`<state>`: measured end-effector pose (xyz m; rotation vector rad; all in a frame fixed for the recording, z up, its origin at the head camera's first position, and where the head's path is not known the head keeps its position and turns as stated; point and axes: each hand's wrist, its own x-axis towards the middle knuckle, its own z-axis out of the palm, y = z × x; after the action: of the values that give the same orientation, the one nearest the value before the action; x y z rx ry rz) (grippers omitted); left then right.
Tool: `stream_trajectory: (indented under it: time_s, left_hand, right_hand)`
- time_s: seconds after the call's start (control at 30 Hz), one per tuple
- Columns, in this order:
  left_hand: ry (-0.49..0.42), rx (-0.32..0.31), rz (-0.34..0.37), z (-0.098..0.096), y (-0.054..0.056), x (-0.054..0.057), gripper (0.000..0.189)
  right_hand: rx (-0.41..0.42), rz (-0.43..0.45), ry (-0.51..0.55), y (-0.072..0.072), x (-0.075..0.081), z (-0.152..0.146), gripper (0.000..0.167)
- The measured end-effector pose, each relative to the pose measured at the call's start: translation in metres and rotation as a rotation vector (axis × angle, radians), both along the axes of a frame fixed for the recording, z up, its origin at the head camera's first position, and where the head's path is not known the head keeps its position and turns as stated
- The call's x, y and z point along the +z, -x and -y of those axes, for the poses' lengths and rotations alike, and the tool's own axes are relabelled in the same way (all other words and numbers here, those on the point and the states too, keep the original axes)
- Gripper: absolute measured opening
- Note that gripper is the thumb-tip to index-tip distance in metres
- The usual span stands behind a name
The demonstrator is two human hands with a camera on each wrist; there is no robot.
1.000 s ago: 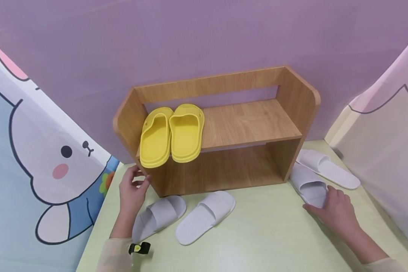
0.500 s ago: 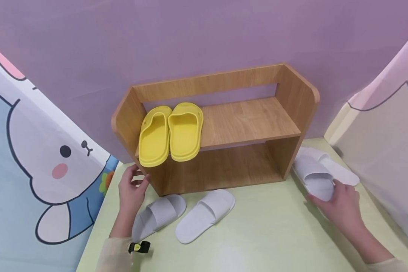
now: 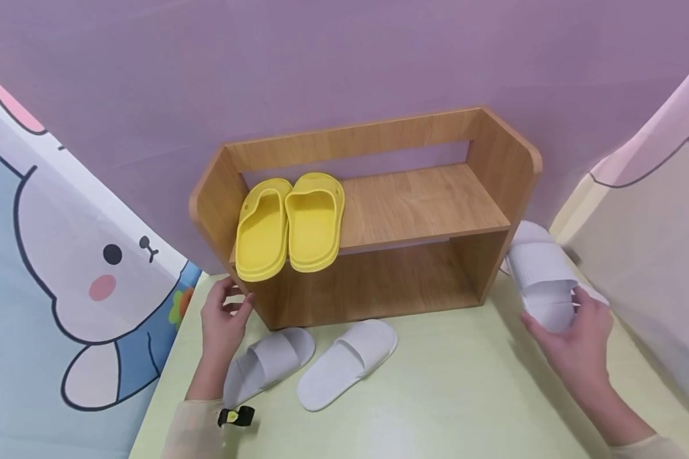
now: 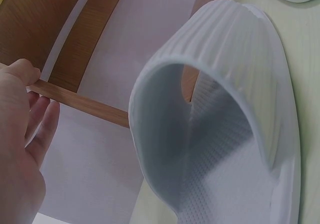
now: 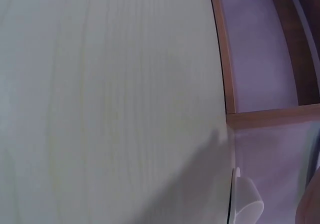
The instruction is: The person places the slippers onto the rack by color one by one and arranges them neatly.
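Note:
In the head view my left hand pinches the front edge of the wooden shoe rack's left side panel. The left wrist view shows its thumb on one side of that edge and fingers on the other. My right hand grips a white slipper by the heel, raised off the surface with its toe tilted up, right of the rack. Its mate, another white slipper, is mostly hidden behind it. Two yellow clogs stand side by side on the upper shelf's left.
A ribbed white slipper lies before the rack's left end, near my left forearm. Another white slipper lies to its right, toe toward the rack. A purple wall cloth hangs behind; a rabbit-print cloth closes the left side.
My right hand has lifted the white slipper off the surface, raising its toe beside the rack and covering more of its mate. My left hand has stayed on the rack.

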<state>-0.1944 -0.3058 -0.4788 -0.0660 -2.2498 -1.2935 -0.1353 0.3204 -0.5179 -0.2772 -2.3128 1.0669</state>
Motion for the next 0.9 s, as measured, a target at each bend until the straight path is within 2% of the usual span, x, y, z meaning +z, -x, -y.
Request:
stream_trajectory:
  time_s: [0.17, 0.33, 0.67, 0.9]
  left_hand:
    - [-0.006, -0.005, -0.008, 0.000, 0.001, 0.000, 0.044]
    - [-0.007, -0.010, -0.009, 0.000, 0.000, 0.000, 0.044]
    - [-0.006, 0.000, -0.004, 0.001, 0.000, -0.003, 0.043]
    - [-0.002, 0.006, -0.007, 0.001, 0.001, -0.003, 0.043]
  right_hand:
    - [-0.059, -0.087, 0.052, -0.001, 0.005, 0.006, 0.101]
    - [-0.086, -0.179, 0.133, -0.003, 0.016, 0.013, 0.102]
    - [0.007, -0.433, 0.162, 0.000, 0.043, 0.027, 0.109]
    - [0.071, -0.590, 0.115, -0.002, 0.056, 0.046, 0.099]
